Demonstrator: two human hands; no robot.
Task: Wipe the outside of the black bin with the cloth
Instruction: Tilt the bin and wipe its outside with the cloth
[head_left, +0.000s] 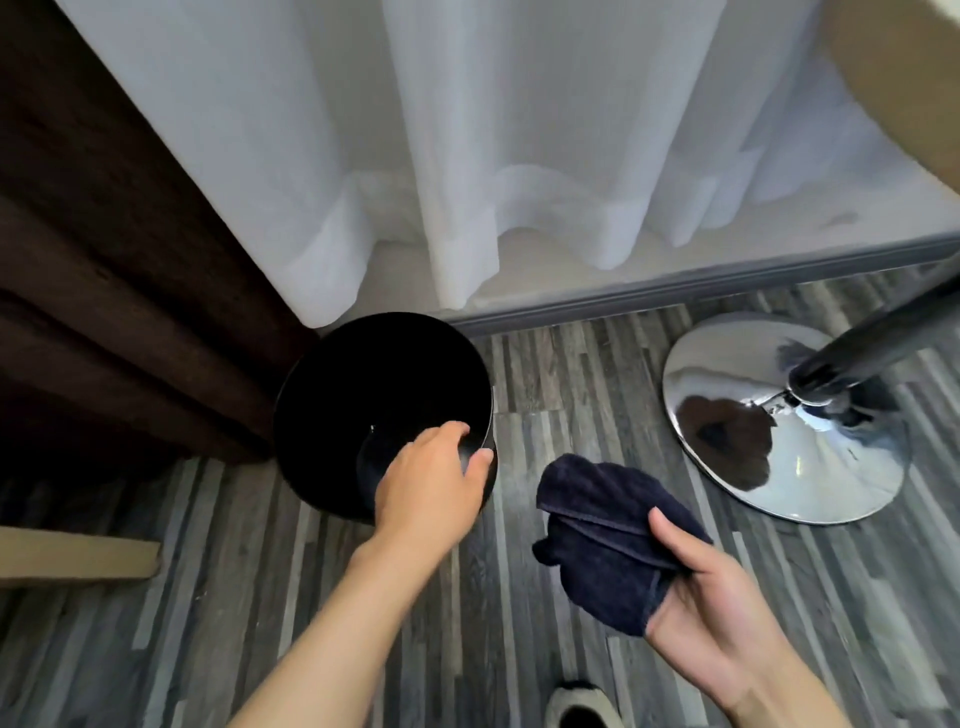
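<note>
The round black plastic bin (332, 395) stands on the grey wood-plank floor (571, 395), tucked against the dark brown curtain (114, 291) and the white sheer curtain (467, 156). The left hand (431, 478) grips its near rim, fingers inside, thumb outside. The right hand (711, 587) holds a bunched dark navy cloth (608, 525) just beside the bin, not touching it. Wiping seems about to begin: the cloth must meet the outer wall. The curtains crowd the far side; a chrome disc-shaped stand base (779, 415) sits well apart.
</note>
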